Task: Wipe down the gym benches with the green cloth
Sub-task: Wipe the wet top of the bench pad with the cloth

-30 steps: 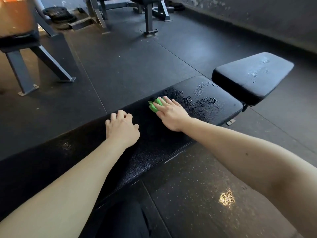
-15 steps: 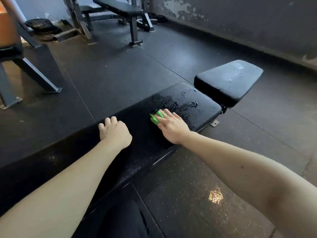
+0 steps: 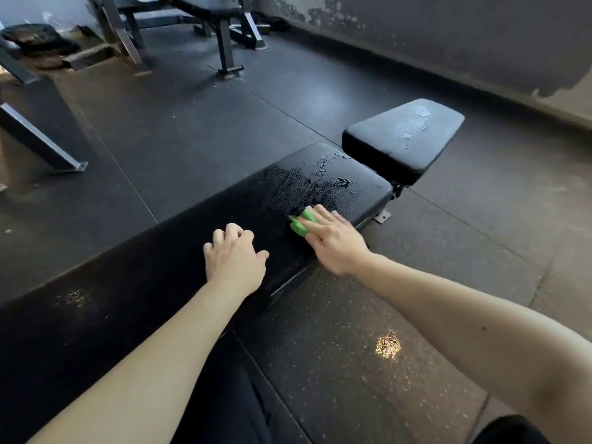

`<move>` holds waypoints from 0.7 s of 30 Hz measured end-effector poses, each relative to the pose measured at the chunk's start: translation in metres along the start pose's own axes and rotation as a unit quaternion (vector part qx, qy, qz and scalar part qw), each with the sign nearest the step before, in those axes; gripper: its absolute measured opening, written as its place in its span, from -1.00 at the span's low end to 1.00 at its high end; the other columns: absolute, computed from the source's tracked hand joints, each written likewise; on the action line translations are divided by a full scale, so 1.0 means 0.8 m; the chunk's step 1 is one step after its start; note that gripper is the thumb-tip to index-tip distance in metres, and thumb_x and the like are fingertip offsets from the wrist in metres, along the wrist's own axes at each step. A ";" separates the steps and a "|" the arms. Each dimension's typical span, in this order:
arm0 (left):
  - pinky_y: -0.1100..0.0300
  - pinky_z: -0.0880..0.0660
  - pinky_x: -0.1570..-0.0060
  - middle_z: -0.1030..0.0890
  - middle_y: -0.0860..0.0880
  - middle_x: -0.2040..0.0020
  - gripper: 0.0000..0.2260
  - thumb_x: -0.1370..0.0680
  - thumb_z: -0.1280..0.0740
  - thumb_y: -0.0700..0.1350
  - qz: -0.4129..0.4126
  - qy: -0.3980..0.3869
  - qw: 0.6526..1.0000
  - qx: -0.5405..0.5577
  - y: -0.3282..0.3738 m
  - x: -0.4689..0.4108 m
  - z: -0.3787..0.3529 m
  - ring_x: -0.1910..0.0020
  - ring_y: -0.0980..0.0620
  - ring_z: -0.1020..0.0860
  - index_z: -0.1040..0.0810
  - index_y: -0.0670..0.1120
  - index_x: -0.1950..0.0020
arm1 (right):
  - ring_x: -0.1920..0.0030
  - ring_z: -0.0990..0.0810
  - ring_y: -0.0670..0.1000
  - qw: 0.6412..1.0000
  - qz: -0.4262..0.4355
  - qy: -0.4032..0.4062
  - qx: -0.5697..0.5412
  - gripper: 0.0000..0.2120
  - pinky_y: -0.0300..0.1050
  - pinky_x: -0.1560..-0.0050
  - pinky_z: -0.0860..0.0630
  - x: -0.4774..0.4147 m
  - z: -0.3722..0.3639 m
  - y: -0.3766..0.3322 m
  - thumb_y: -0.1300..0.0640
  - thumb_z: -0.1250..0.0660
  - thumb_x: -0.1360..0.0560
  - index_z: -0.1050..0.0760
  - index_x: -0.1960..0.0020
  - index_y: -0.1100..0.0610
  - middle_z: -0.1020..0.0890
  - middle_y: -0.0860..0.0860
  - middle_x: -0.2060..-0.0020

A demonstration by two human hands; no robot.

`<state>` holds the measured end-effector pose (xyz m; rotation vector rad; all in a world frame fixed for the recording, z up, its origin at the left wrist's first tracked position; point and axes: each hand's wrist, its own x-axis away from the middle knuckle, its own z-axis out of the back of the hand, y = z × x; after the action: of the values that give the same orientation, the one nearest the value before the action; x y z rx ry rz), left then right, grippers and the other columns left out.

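Green cloth (image 3: 302, 223) under right hand (image 3: 337, 243)

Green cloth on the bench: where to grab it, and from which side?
Probably the bunched fold of the cloth poking out past the right hand fingertips, pinched from above and the left. The rest lies pressed under that hand on the bench.
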<state>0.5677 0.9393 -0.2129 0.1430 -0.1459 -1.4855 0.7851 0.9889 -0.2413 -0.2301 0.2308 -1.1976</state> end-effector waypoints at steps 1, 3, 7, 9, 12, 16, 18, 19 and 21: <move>0.01 -0.28 -0.30 -0.37 0.02 -0.37 -0.58 -0.63 -0.23 0.19 -0.001 0.000 1.000 -0.001 -0.001 0.000 -0.001 -0.31 -0.07 -0.33 -0.46 0.01 -0.41 | -0.65 0.05 -0.02 0.999 -0.032 0.008 0.001 -0.54 0.01 -0.63 0.12 -0.005 0.005 0.015 -0.04 -0.01 -0.73 -0.22 -0.62 -0.10 -0.12 -0.08 -0.64; 0.00 -0.28 -0.30 -0.36 0.02 -0.37 -0.59 -0.63 -0.22 0.19 0.001 0.000 1.000 -0.004 -0.001 0.001 -0.001 -0.31 -0.07 -0.33 -0.46 0.01 -0.40 | -0.65 0.05 -0.01 0.994 -0.103 0.018 0.001 -0.54 0.01 -0.63 0.13 -0.013 0.012 0.034 -0.03 0.01 -0.72 -0.21 -0.62 -0.09 -0.11 -0.07 -0.64; 0.00 -0.27 -0.29 -0.36 0.01 -0.38 -0.60 -0.63 -0.22 0.18 0.004 -0.003 1.000 -0.004 0.000 0.001 -0.002 -0.31 -0.08 -0.32 -0.47 0.00 -0.37 | -0.64 0.00 0.11 0.985 -0.159 0.071 0.014 -0.53 0.10 -0.63 0.09 0.000 -0.002 -0.011 0.02 -0.01 -0.71 -0.24 -0.60 0.00 -0.15 0.04 -0.64; 0.00 -0.27 -0.28 -0.36 0.00 -0.38 -0.60 -0.64 -0.22 0.18 0.002 -0.004 1.000 -0.009 0.000 0.002 -0.002 -0.31 -0.08 -0.32 -0.47 0.00 -0.38 | -0.64 0.02 0.12 0.989 -0.131 0.073 0.003 -0.54 0.10 -0.62 0.11 0.023 -0.011 -0.040 0.04 -0.03 -0.71 -0.24 -0.60 0.00 -0.15 0.04 -0.63; 0.00 -0.28 -0.29 -0.36 0.00 -0.39 -0.60 -0.64 -0.22 0.17 0.004 -0.006 1.000 -0.013 0.000 0.003 -0.003 -0.32 -0.09 -0.31 -0.46 -0.01 -0.39 | -0.65 0.08 0.06 0.997 -0.067 0.026 -0.003 -0.54 0.02 -0.63 0.15 0.050 -0.013 -0.043 0.04 -0.01 -0.73 -0.20 -0.62 -0.02 -0.10 -0.02 -0.65; 0.00 -0.27 -0.28 -0.36 0.00 -0.39 -0.59 -0.64 -0.21 0.19 0.002 -0.004 1.000 -0.014 0.001 0.004 -0.002 -0.32 -0.09 -0.31 -0.46 0.00 -0.40 | -0.64 0.02 0.00 0.996 -0.091 0.019 -0.004 -0.55 0.05 -0.63 0.13 0.025 0.010 0.011 0.03 -0.02 -0.72 -0.26 -0.60 -0.07 -0.16 -0.07 -0.63; 0.00 -0.27 -0.28 -0.36 0.00 -0.39 -0.59 -0.64 -0.22 0.19 0.004 -0.005 1.000 -0.015 0.002 0.005 0.000 -0.32 -0.09 -0.31 -0.47 0.00 -0.39 | -0.65 0.04 0.03 0.989 -0.144 0.018 -0.001 -0.54 0.09 -0.63 0.13 0.008 0.016 0.024 0.04 0.00 -0.72 -0.23 -0.61 -0.05 -0.12 -0.02 -0.64; -0.01 -0.27 -0.28 -0.36 -0.01 -0.40 -0.59 -0.64 -0.22 0.19 0.006 -0.009 1.000 -0.015 0.003 0.005 0.002 -0.33 -0.09 -0.31 -0.47 0.00 -0.39 | -0.65 0.05 0.06 0.987 -0.159 0.021 0.004 -0.53 0.10 -0.63 0.13 0.007 0.014 0.019 0.04 0.00 -0.71 -0.21 -0.62 -0.03 -0.11 0.00 -0.65; -0.01 -0.27 -0.30 -0.37 -0.01 -0.40 -0.58 -0.63 -0.23 0.19 0.012 -0.017 1.000 -0.013 0.004 0.003 0.005 -0.34 -0.10 -0.31 -0.47 -0.01 -0.40 | -0.65 0.04 0.11 0.987 -0.154 0.039 0.012 -0.52 0.09 -0.63 0.13 0.019 0.005 -0.005 0.04 0.00 -0.71 -0.20 -0.62 0.02 -0.11 0.04 -0.65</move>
<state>0.5704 0.9369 -0.2085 0.0938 -0.1551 -1.4650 0.7882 0.9740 -0.2373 -0.2033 0.2544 -1.5174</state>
